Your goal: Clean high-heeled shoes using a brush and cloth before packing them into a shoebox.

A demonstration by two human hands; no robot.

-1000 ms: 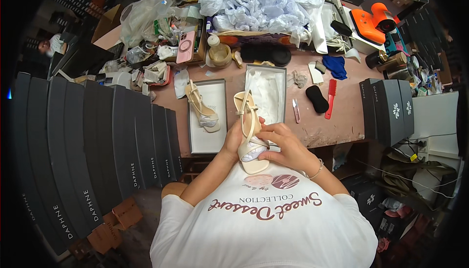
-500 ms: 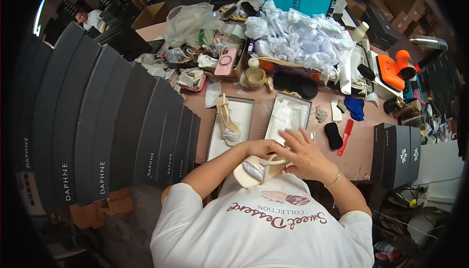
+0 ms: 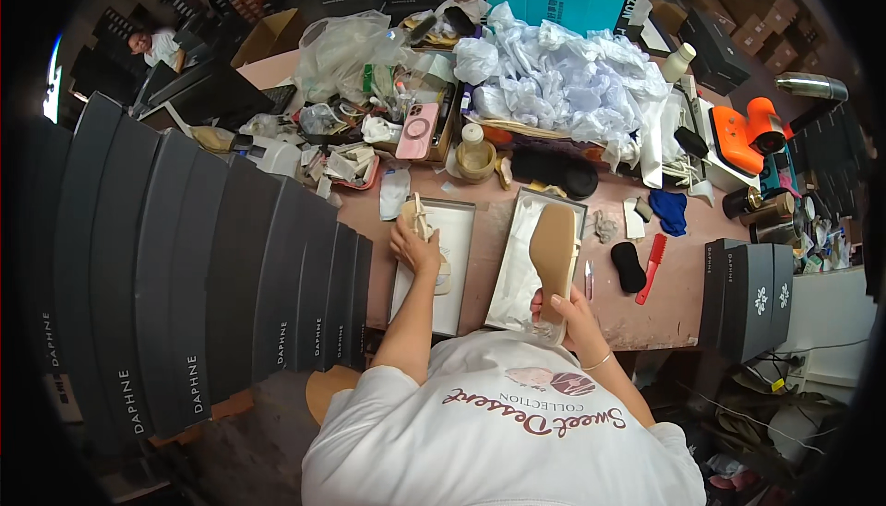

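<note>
My right hand (image 3: 574,320) grips a beige high-heeled sandal (image 3: 552,246) near its heel, its tan sole turned up toward me. That sandal is above an open shoebox part (image 3: 503,308) lined with white tissue paper. On the left, my left hand (image 3: 415,250) closes round a second beige strappy sandal (image 3: 444,279), which lies in a shallow grey-edged box part (image 3: 454,308) with a white inside. My fingers hide the middle of this sandal.
Tall stacks of dark shoeboxes (image 3: 245,257) stand at my left; a few more boxes (image 3: 749,298) sit at the right. A black brush-like oval (image 3: 628,267), a red comb-like brush (image 3: 652,269), a glue jar (image 3: 475,155) and crumpled tissue (image 3: 572,72) occupy the table. A person (image 3: 159,48) is far left.
My hands have parted from the sandal held at my chest. The right one has brought it forward over the tissue-lined box, sole up; the left one has reached the other sandal.
</note>
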